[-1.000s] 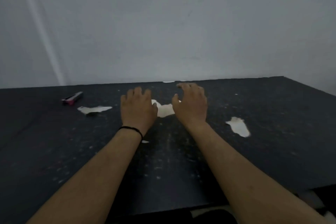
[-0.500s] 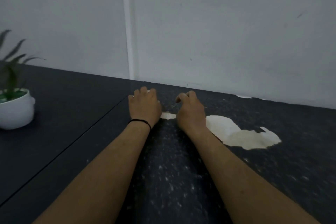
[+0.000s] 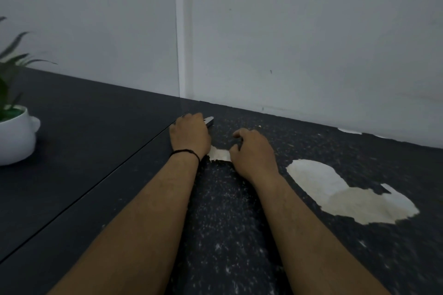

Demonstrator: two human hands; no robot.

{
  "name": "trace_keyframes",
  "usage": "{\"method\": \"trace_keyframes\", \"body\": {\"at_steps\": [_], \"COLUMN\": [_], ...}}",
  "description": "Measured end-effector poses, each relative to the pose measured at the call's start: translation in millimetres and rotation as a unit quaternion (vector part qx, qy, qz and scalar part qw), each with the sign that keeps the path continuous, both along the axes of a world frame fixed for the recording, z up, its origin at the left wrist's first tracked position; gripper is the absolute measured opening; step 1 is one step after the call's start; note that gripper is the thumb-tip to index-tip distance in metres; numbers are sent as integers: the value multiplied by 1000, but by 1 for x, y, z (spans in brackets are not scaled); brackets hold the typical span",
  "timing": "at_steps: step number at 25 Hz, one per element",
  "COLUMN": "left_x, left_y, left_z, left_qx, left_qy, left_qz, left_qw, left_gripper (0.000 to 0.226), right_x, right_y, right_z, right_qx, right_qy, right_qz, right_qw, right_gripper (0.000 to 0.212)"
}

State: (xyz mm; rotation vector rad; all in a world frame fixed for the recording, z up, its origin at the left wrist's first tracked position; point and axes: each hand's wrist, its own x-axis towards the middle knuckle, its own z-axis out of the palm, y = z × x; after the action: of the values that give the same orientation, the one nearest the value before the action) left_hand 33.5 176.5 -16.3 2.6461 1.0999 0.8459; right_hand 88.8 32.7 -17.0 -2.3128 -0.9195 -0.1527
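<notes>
My left hand point(image 3: 189, 136), with a black band on the wrist, lies far out on the black table point(image 3: 227, 223) near the wall. Its fingers are curled down over a small grey-tipped tool point(image 3: 209, 120), whose end sticks out past the knuckles on the right. The rest of the tool is hidden. My right hand point(image 3: 254, 153) rests beside it on the table with fingers loosely curled and nothing in them. A small pale torn patch point(image 3: 219, 154) shows between the two wrists.
A large pale patch point(image 3: 347, 194) of peeled surface lies right of my right forearm. A white pot point(image 3: 14, 136) with a green plant stands at the far left. A seam point(image 3: 96, 184) splits the tabletop. The white wall point(image 3: 287, 43) closes off the back.
The view has swung left and the plant pot has come into sight. My left hand has reached further out and its fingers have curled over the small tool. My right hand followed alongside.
</notes>
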Motion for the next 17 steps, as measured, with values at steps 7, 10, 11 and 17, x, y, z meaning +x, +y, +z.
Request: {"method": "trace_keyframes", "body": {"at_steps": [7,10,11,17], "left_x": [5,15,17,18], "left_y": [-29,-51,-54,-46], "left_z": [15,23,24,18], "left_qx": [50,62,62,-66], "left_qy": [-80,-100,-103,-198], "left_qz": [-227,-285,-297,-297], "left_qw": [969,951,947,932], "left_gripper": [22,19,18,27], "right_x": [-4,0,2,4], "right_y": [-6,-11,-13,-18], "right_z": [3,5,6,5], "right_qx": [67,74,77,42], "right_qy": [15,-15,-20,-9], "right_qz": [6,-23,-36,-12], "right_qw": [998,997,996,999], "right_gripper": [70,43,32,28]}}
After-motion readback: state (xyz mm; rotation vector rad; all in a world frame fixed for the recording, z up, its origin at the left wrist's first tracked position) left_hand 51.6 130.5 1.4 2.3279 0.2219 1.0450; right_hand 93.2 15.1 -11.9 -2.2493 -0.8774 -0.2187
